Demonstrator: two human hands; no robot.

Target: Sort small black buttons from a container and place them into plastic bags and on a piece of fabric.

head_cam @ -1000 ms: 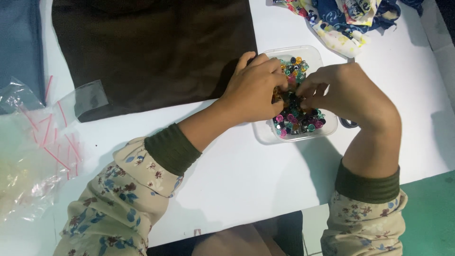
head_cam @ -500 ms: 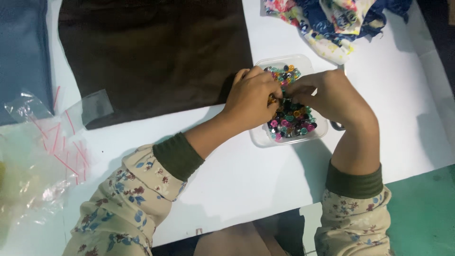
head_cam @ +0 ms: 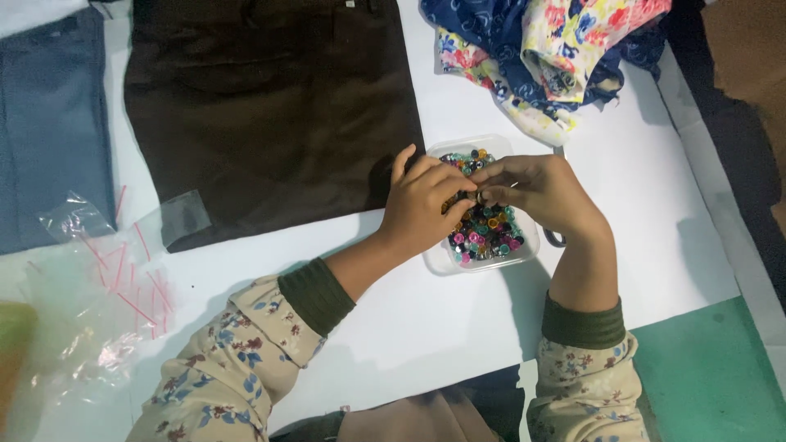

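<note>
Nearest the camera, two floral sleeves with dark green cuffs reach forward over the white table (head_cam: 458, 327), and both hands meet above a small clear plastic tray of coloured beads (head_cam: 483, 233) that stands just right of the table's middle. The left hand (head_cam: 422, 200) is curled, its fingertips drawn together over the tray; the right hand (head_cam: 544, 192) is likewise pressed into a pinch against them, and something tiny seems to be held between the two, though it is too small to tell what. The risk here, as I judge it, lies in the tray: it is light and shallow, and the heel of either hand resting on its rim could tip it and scatter beads across the table. A bead slipping from the pinch would likely fall back into the tray, but one dropped to the side could roll toward the table's edge. To the left, near the left forearm, lie crinkled clear plastic bags with red strips (head_cam: 98, 286), well apart from the tray. Farther off, a dark brown cloth (head_cam: 270, 106) lies flat with its edge just beside the left hand, a blue-grey cloth (head_cam: 49, 123) beyond it to the left, and a bunched floral fabric (head_cam: 557, 57) past the tray.
</note>
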